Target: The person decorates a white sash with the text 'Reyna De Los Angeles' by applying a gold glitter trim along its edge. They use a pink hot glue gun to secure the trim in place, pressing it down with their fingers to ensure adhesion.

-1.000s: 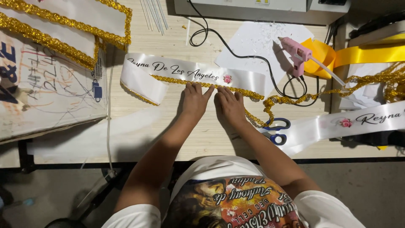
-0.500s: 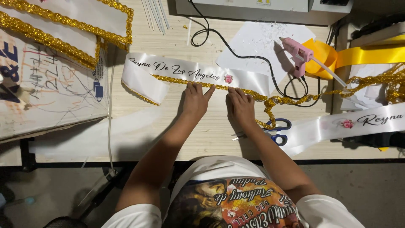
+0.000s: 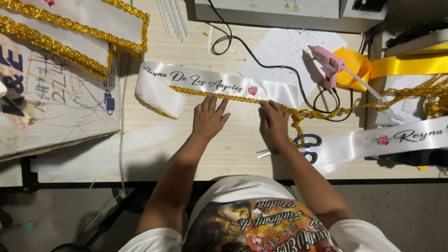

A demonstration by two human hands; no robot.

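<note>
A white satin sash point(image 3: 186, 81) with dark script and a small pink rose lies across the wooden table point(image 3: 242, 149). Gold glitter trim point(image 3: 205, 93) runs along its near edge and trails off to the right. My left hand point(image 3: 209, 119) lies flat, fingers spread, with the fingertips pressing on the trim. My right hand point(image 3: 274, 122) presses the trim at the sash's right part, fingers together. Neither hand grips anything. Scissors point(image 3: 298, 147) with blue handles lie just under my right wrist, partly hidden.
A pink glue gun point(image 3: 326, 63) with a black cord rests on white paper at the back right. Yellow ribbon point(image 3: 406, 65) and a second white sash point(image 3: 387, 140) lie at the right. Gold-trimmed white pieces point(image 3: 70, 28) and a scribbled board point(image 3: 51, 102) fill the left.
My right hand has slid to the right along the gold trim, away from my left hand. The left hand has stayed in place on the sash edge.
</note>
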